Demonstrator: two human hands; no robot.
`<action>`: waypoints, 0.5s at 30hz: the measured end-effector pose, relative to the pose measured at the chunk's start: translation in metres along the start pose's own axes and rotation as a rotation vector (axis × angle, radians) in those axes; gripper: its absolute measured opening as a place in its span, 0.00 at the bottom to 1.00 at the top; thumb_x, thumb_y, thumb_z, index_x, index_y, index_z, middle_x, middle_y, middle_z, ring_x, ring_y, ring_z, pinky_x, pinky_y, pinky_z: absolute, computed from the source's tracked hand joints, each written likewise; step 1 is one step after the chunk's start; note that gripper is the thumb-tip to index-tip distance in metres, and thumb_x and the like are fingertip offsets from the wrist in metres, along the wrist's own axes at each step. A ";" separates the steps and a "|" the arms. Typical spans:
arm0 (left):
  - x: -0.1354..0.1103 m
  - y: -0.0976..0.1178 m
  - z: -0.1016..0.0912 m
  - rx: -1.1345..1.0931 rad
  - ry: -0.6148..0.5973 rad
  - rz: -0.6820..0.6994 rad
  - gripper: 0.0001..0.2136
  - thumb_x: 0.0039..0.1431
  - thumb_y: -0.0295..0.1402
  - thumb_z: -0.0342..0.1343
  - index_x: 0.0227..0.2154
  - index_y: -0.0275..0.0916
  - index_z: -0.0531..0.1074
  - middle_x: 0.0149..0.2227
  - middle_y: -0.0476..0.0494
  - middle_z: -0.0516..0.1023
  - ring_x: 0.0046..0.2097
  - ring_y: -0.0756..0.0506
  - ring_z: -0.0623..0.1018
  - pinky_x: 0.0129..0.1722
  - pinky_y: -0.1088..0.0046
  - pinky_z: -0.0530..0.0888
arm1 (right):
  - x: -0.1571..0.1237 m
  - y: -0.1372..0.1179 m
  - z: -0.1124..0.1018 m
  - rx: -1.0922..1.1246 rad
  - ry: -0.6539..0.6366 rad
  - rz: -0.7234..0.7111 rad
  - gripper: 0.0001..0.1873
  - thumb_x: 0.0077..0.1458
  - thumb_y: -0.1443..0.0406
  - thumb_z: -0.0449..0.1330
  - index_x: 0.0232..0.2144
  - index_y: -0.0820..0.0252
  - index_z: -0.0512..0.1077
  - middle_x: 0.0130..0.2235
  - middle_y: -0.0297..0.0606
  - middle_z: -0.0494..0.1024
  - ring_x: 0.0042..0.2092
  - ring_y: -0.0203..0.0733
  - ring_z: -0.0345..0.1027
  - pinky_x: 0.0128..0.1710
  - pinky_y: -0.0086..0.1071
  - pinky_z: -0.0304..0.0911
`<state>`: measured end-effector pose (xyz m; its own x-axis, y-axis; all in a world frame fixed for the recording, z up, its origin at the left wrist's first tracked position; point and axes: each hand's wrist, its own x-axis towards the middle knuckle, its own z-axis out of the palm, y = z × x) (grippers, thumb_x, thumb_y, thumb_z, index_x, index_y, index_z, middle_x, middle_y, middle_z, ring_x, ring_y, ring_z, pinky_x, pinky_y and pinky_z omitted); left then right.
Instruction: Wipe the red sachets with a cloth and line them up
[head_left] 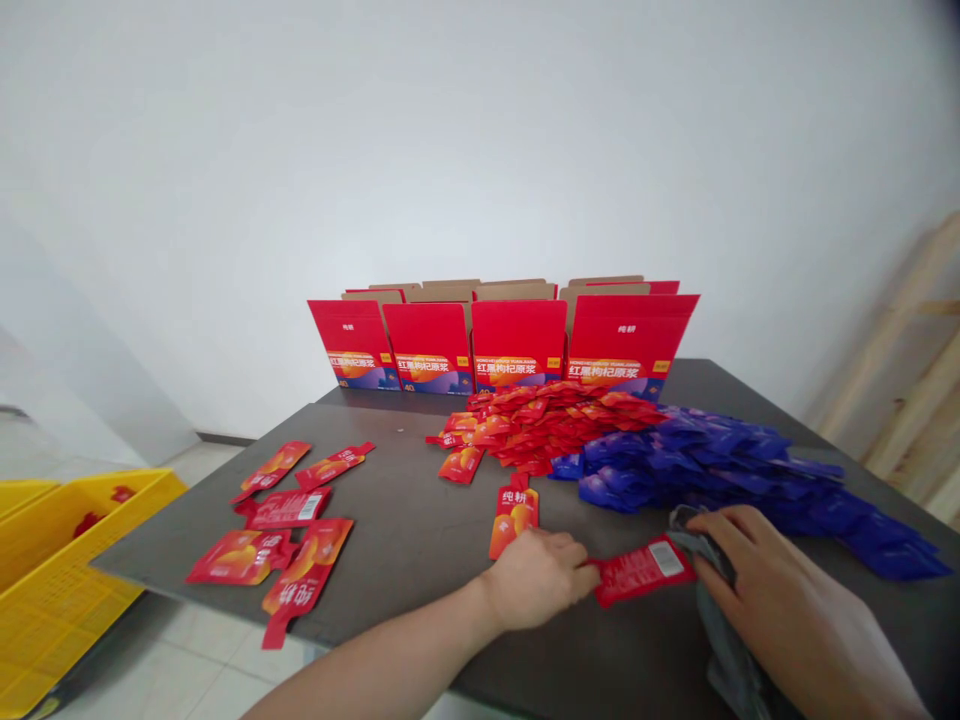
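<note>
My left hand (pixel 536 580) is closed on the narrow end of a red sachet (pixel 646 570), which lies stretched toward the right with its barcode side up. At the sachet's other end, my right hand (pixel 765 580) is closed around a grey-blue cloth (pixel 712 610) that touches the sachet's edge. Just beyond my left hand lies another red sachet (pixel 514 515), front side up. A heap of red sachets (pixel 555 420) and a heap of blue sachets (pixel 697 465) sit side by side behind my hands.
Open red cartons (pixel 517 340) stand in rows at the table's back, against the white wall. Several loose red sachets (pixel 289 510) lie on the left of the dark table (pixel 405 540). A yellow crate (pixel 82 560) is below on the left. Wooden slats (pixel 900 370) lean at right.
</note>
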<state>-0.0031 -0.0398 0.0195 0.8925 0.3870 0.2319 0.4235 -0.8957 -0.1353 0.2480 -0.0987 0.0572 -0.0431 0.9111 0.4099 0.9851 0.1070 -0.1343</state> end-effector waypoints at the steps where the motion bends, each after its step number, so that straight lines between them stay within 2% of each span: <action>1: 0.000 0.001 0.001 0.016 0.011 0.000 0.10 0.67 0.34 0.44 0.35 0.38 0.69 0.33 0.47 0.70 0.35 0.48 0.70 0.30 0.73 0.66 | 0.001 0.000 -0.005 -0.037 0.013 -0.008 0.16 0.56 0.57 0.47 0.42 0.53 0.69 0.42 0.40 0.72 0.39 0.46 0.70 0.35 0.39 0.64; 4: 0.001 0.003 0.003 0.025 0.035 -0.007 0.11 0.67 0.34 0.44 0.34 0.39 0.70 0.36 0.46 0.69 0.37 0.48 0.70 0.31 0.73 0.66 | 0.004 -0.002 -0.012 -0.135 0.056 -0.030 0.15 0.54 0.59 0.47 0.40 0.55 0.70 0.38 0.44 0.71 0.36 0.48 0.69 0.36 0.43 0.63; 6: 0.002 0.002 0.004 0.016 0.042 -0.011 0.11 0.67 0.34 0.45 0.35 0.39 0.71 0.38 0.46 0.69 0.38 0.48 0.70 0.31 0.73 0.66 | 0.004 -0.013 -0.007 -0.103 0.017 -0.077 0.13 0.54 0.62 0.48 0.39 0.53 0.70 0.38 0.42 0.71 0.36 0.46 0.68 0.35 0.40 0.63; 9: 0.003 -0.001 0.005 -0.002 0.013 -0.024 0.11 0.66 0.33 0.46 0.33 0.38 0.72 0.37 0.46 0.69 0.37 0.49 0.70 0.31 0.73 0.66 | -0.002 -0.043 0.018 0.024 -0.120 -0.216 0.09 0.52 0.67 0.53 0.35 0.50 0.69 0.38 0.36 0.71 0.37 0.40 0.69 0.31 0.32 0.63; 11: 0.001 -0.004 0.006 -0.025 -0.018 -0.036 0.10 0.66 0.32 0.47 0.34 0.38 0.72 0.38 0.46 0.70 0.38 0.49 0.70 0.32 0.74 0.66 | -0.007 -0.059 0.038 0.021 -0.126 -0.247 0.08 0.50 0.69 0.55 0.33 0.51 0.68 0.37 0.35 0.71 0.37 0.40 0.69 0.30 0.30 0.63; 13: 0.000 -0.006 0.006 -0.058 -0.020 -0.047 0.09 0.66 0.32 0.47 0.39 0.40 0.73 0.40 0.46 0.71 0.39 0.49 0.70 0.34 0.74 0.66 | -0.010 -0.062 0.054 -0.001 -0.112 -0.221 0.08 0.51 0.69 0.56 0.35 0.52 0.67 0.37 0.35 0.71 0.36 0.39 0.69 0.28 0.30 0.63; 15: -0.002 -0.007 0.006 -0.091 -0.002 -0.047 0.10 0.66 0.31 0.47 0.44 0.42 0.72 0.42 0.47 0.72 0.42 0.49 0.71 0.37 0.74 0.67 | -0.012 -0.050 0.061 -0.015 -0.121 -0.183 0.07 0.52 0.68 0.55 0.35 0.53 0.68 0.37 0.36 0.71 0.35 0.40 0.70 0.29 0.31 0.63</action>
<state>-0.0070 -0.0327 0.0146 0.8724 0.4290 0.2343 0.4489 -0.8929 -0.0367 0.1889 -0.0908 0.0039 -0.2406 0.9182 0.3147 0.9612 0.2704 -0.0539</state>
